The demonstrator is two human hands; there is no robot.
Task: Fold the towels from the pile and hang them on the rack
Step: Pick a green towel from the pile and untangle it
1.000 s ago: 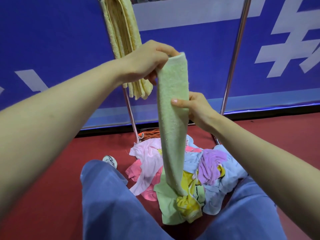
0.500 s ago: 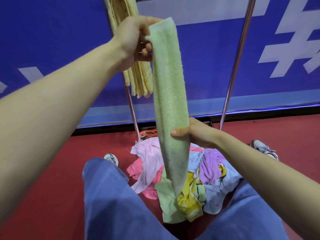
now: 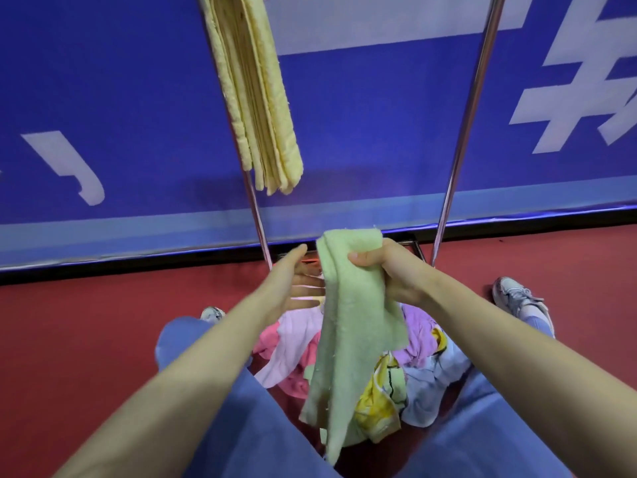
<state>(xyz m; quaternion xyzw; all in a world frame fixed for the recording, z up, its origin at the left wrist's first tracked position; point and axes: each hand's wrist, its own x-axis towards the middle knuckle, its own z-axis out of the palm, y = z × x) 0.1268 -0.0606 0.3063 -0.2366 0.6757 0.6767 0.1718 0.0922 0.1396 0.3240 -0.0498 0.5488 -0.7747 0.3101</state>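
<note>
The green towel (image 3: 355,322) hangs doubled over in the right hand (image 3: 389,270), whose thumb and curled fingers pinch it just under the top fold. Both tails drop below the fingers toward the pile (image 3: 431,370) of coloured towels on the red floor (image 3: 86,322). The left hand (image 3: 296,284) is flat, fingers straight and spread, their tips at the towel's left edge. Well above both hands, folded yellow towels (image 3: 255,98) hang on the rack (image 3: 468,115), in front of a blue banner (image 3: 103,98).
</note>
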